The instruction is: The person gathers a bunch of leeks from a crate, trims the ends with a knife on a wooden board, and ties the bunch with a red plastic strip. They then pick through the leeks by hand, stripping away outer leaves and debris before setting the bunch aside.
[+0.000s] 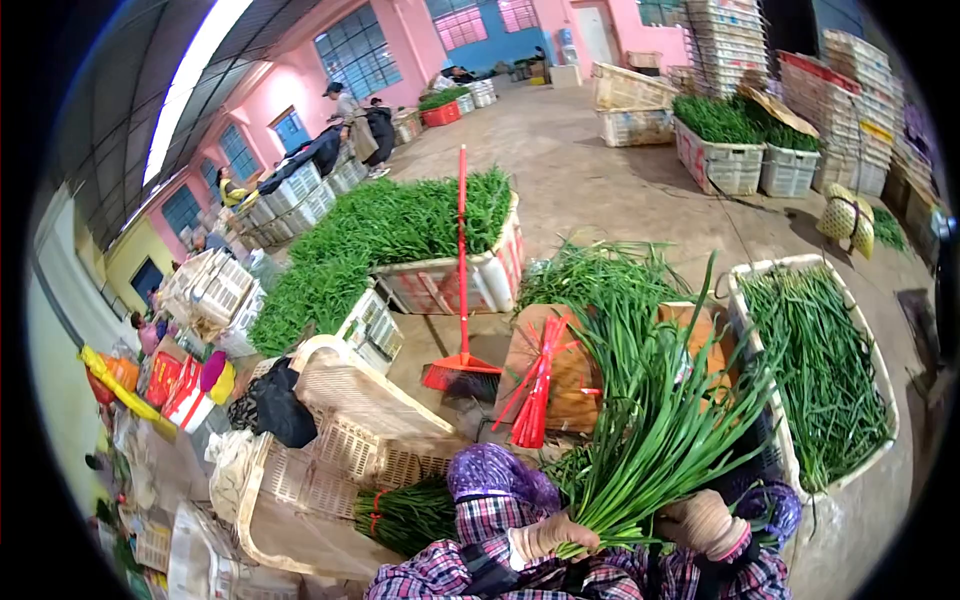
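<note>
A large bunch of long green leafy stalks, looking like garlic chives, fans up and away from my lap. My left hand, in a pale glove or wrap, is closed around the cut stem ends. On the other side my right hand, also wrapped, curls against the base of the same stalks; its fingertips are partly hidden. Just ahead, red ties lie over a brown board. More loose chives are heaped behind the board.
At my left, an open plastic crate holds a red-banded chive bundle. A filled crate stands at my right. Ahead are a red broom and a big chive crate. Stacked crates and people are farther back.
</note>
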A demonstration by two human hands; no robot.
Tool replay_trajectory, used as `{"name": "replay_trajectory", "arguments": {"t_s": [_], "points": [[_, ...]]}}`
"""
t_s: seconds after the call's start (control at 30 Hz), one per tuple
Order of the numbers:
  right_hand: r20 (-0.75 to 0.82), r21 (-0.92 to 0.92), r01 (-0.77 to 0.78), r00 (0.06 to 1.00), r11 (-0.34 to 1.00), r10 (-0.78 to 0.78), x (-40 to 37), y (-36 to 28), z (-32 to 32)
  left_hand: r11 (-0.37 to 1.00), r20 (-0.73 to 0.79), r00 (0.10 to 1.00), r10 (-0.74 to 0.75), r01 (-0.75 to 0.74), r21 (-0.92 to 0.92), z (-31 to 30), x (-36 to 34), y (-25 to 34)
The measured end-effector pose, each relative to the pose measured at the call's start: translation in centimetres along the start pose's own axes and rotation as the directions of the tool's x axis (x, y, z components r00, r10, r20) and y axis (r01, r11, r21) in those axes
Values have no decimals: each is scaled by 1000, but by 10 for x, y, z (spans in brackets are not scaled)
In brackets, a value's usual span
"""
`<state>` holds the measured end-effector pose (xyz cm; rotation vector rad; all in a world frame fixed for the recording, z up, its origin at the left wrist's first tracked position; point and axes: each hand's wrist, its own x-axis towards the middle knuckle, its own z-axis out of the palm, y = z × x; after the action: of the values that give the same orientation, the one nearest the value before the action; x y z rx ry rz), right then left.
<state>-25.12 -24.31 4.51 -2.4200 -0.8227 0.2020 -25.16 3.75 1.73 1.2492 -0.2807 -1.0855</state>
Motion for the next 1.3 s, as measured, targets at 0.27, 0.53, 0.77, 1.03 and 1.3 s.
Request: {"name": "replay_trajectory", "arguments": {"t_s": [0.27, 0.53, 0.77, 1.03, 1.3], "points": [[-111, -15, 43, 993, 999, -44, 12, -8, 8, 993, 3, 1000, -29, 29, 115, -38, 10, -50], [-298, -413, -29, 949, 910, -105, 31, -27, 11, 978, -119, 989, -82, 57, -202, -6, 2, -7], [-330, -460, -249, 939, 852, 96, 45, -28, 12, 896, -156, 984, -90, 11, -443, -17, 17, -19], [-727, -451, -439, 686, 777, -34, 1, -3, -76, 921, -240, 966, -98, -4, -390, -21, 8, -22], [-730, -585, -788, 615, 192, 297, -206, 9, -99, 939, -233, 969, -76, -8, -343, -33, 6, -9]]}}
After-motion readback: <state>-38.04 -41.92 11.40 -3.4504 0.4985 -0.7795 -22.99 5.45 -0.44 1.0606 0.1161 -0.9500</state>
